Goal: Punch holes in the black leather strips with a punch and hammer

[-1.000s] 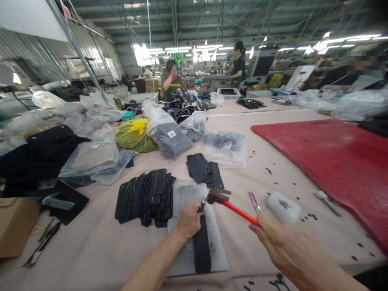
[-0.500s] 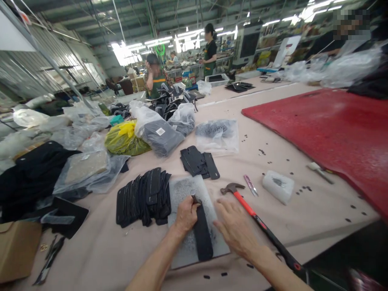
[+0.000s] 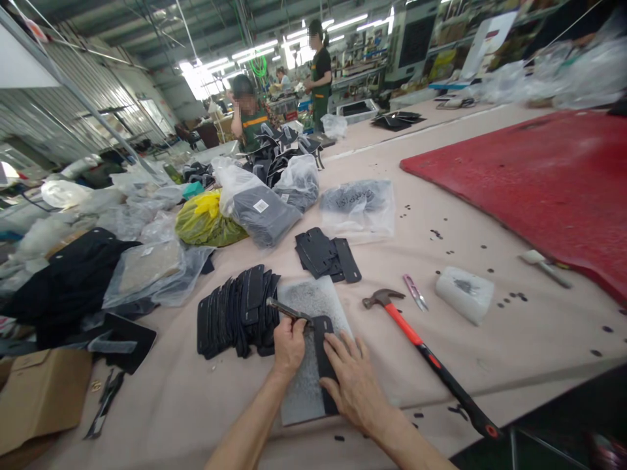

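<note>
My left hand (image 3: 289, 346) grips a metal punch (image 3: 287, 308), tilted so that one end points up and left. Its other end lies beside the top of a black strip (image 3: 323, 333) with a slot near its upper end. Across the strip, my right hand (image 3: 355, 382) rests with fingers stretched out. The strip lies on a worn grey-white board (image 3: 306, 405). Left of the board stands a row of stacked black pieces (image 3: 235, 313). A claw hammer (image 3: 421, 346) with a red and black handle lies to the right of my right hand.
Behind the board lie loose black pieces (image 3: 326, 254) and a clear plastic bag (image 3: 360, 209). Small pink snips (image 3: 415, 292), a white roll (image 3: 465, 294) and a mallet (image 3: 546, 267) are to the right. A red mat (image 3: 529, 176) covers the far right; a cardboard box (image 3: 53, 398) sits left.
My right hand has come left and down onto the black strip. My left hand has tipped the punch from the strip's upper end toward the left. The view has shifted slightly.
</note>
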Tool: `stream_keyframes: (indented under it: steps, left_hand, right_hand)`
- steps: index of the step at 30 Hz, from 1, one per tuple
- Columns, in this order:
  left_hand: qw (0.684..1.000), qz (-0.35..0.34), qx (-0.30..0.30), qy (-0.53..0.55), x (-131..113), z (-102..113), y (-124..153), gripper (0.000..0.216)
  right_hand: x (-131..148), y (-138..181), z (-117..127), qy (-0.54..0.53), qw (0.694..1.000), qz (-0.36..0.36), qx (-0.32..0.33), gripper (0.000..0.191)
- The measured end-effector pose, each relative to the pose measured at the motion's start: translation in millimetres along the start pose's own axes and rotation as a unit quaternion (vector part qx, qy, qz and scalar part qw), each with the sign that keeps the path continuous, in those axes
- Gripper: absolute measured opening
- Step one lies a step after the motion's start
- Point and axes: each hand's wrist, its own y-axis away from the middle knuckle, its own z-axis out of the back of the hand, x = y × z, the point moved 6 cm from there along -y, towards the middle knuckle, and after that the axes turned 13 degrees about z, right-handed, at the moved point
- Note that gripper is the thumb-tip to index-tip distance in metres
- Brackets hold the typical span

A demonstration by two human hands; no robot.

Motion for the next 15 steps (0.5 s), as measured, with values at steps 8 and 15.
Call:
stream_keyframes:
  steps: [8, 15]
  left_hand:
    - [0.998, -0.05, 0.033, 0.031, 7.4, -3.0, 25.9, 0.021]
    - [0.997, -0.053, 0.024, 0.042, 2.3, 7.6, 23.1, 0.02]
  right_hand:
    - [-0.4, 26.4, -2.6, -0.022, 0.994, 0.085, 0.071, 0.099]
    - [-34.3, -27.4, 4.0, 0.038, 0.992, 0.109, 0.049, 0.073]
